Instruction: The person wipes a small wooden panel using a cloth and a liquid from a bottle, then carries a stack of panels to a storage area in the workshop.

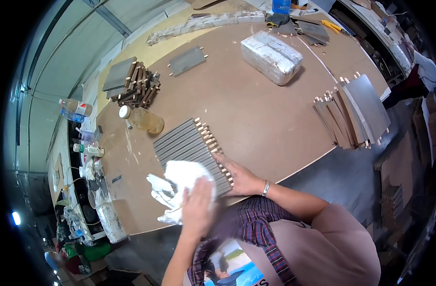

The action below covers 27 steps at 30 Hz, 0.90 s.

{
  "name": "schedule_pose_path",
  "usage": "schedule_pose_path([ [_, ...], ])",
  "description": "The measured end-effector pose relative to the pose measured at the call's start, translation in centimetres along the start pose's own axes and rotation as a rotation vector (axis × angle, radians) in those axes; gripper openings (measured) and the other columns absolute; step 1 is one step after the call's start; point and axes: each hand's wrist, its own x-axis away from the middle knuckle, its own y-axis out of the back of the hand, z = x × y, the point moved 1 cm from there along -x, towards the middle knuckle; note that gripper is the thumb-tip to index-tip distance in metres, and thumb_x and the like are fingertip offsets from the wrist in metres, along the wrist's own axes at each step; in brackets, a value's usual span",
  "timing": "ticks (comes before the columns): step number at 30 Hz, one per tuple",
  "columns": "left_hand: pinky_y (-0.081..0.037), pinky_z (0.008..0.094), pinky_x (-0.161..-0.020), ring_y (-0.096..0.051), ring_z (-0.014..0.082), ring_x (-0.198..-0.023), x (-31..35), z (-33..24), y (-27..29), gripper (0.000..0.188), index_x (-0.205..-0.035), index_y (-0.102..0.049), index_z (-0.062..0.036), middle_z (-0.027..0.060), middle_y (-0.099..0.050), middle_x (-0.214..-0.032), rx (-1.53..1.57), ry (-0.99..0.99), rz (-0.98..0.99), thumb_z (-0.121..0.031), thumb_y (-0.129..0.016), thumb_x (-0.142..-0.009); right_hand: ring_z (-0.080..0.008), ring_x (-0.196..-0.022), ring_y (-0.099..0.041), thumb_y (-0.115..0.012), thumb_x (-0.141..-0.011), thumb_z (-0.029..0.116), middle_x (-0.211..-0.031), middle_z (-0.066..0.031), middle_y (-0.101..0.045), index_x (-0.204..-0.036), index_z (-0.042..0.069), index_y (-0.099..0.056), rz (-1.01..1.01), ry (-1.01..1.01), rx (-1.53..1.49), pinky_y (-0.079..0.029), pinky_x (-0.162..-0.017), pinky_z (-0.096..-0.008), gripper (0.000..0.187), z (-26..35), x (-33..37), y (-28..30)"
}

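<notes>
A row of thin grey boards (179, 141) stands on edge, pressed together near the table's front edge. Short pale wooden dowels (210, 139) stick out along its right side. My left hand (199, 205) lies over a bunched white cloth (182, 174) and presses it onto the boards' top edges; this hand is slightly blurred. Against the right side of the row, by the dowels, my right hand (239, 175) holds the boards, its thumb reaching along them and its other fingers partly hidden.
On the brown table (256, 124) are a bottle of yellowish liquid (144, 120), a pile of doweled boards (132, 83), a single board (187, 61), and a wrapped whitish block (271, 56). More boards (354, 112) lean at the right edge. Yellow-handled pliers (333, 26) lie far right.
</notes>
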Motion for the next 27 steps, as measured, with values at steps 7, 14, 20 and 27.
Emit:
schedule_pose_path([
  [7,-0.021,0.0548,-0.114,-0.036,0.0306,-0.140,-2.0,-3.4,-0.7,0.071,-0.143,-0.040,-0.0059,0.0151,-0.040,-0.149,0.063,-0.030,0.022,-0.015,-0.067,-0.079,-0.0390,-0.140,-0.031,-0.086,-0.064,0.026,-0.151,-0.0228,-0.030,-0.152,0.006,-0.016,-0.005,0.001,0.032,-0.029,-0.116,-0.0395,0.114,-1.1,-0.2,-1.2],
  [14,-0.037,0.0379,-0.106,-0.049,0.0265,-0.124,7.6,6.8,-2.3,0.049,-0.137,-0.044,0.0045,0.0170,-0.053,-0.132,1.064,0.823,-0.468,-0.031,-0.038,-0.104,-0.0386,-0.145,-0.017,-0.087,-0.063,0.021,-0.156,-0.0222,-0.014,-0.153,0.010,-0.012,-0.026,-0.146,-0.015,-0.024,-0.117,-0.0405,0.118,1.6,0.9,-0.4],
  [20,-0.045,0.0331,-0.092,-0.057,0.0159,-0.100,4.8,4.4,-2.1,0.042,-0.123,-0.052,0.0051,0.0073,-0.059,-0.111,1.517,0.857,-0.598,-0.031,-0.044,-0.103,-0.0400,-0.145,-0.015,-0.079,-0.070,0.006,-0.155,-0.0244,-0.016,-0.154,0.008,-0.009,-0.028,-0.092,0.008,-0.022,-0.118,-0.0416,0.110,1.0,1.2,-2.0],
  [27,-0.046,0.0330,-0.095,-0.059,0.0204,-0.108,7.5,7.4,-1.5,0.047,-0.129,-0.051,0.0070,0.0145,-0.059,-0.122,1.192,0.834,-0.532,-0.032,-0.041,-0.104,-0.0401,-0.145,-0.017,-0.076,-0.068,0.002,-0.154,-0.0251,-0.021,-0.153,0.008,-0.014,-0.046,-0.073,0.054,-0.025,-0.117,-0.0395,0.106,1.0,1.1,-1.8],
])
